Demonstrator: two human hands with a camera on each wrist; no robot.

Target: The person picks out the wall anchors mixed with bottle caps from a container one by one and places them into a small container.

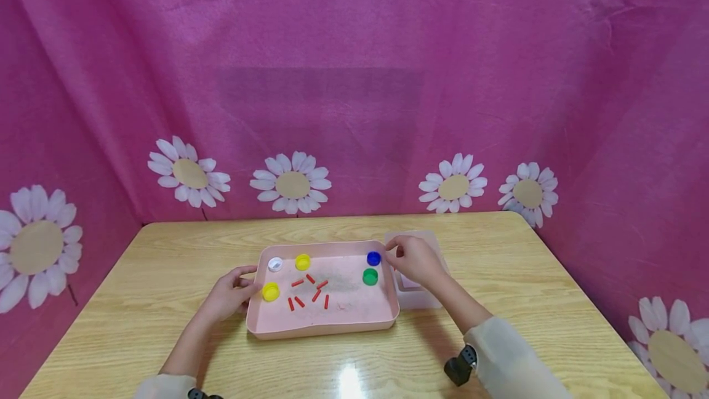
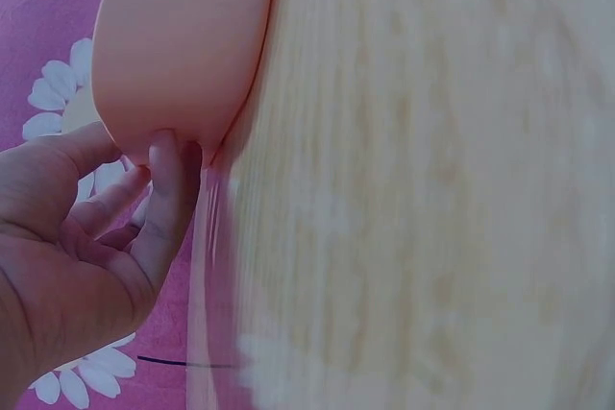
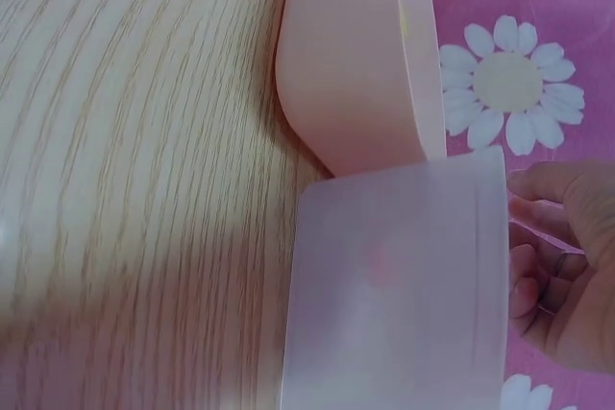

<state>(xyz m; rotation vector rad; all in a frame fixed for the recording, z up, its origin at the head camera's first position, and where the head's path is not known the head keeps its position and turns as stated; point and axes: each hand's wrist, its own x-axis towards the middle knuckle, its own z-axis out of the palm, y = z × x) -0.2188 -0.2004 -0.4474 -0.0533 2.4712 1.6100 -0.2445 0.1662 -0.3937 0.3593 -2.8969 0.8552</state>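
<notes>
on the table (image 1: 183, 263), toward its far edge and in front of the person, sits a shallow pink tray (image 1: 327, 329), open side up. its long axis runs left to right, roughly along the table's far edge, with the right end angled very slightly away. on its floor lie seven short red sticks (image 1: 326, 302), bunched left of the middle and pointing several ways: two nearly fore and aft, one almost crosswise, the rest slanted.

as far along as i can judge, the work looks partway: five caps are spaced toward the tray's ends, while these sticks remain loose between them. near the left end are a white cap (image 1: 275, 264), a rear yellow cap (image 1: 302, 261) and a front yellow cap (image 1: 271, 291); near the right end, a blue cap (image 1: 373, 258) stands behind a green cap (image 1: 370, 276).

the left hand (image 1: 224, 296) grips the tray's left end with thumb and fingers. the right hand (image 1: 414, 259) is bent over a pale, see-through box (image 1: 421, 299) just beside the tray's right end; whether its fingers pinch anything, i cannot tell. a faint red patch shows through the box wall, too blurred to name.

behind everything hangs a magenta cloth (image 1: 332, 29) with big white flowers (image 1: 292, 185).
</notes>
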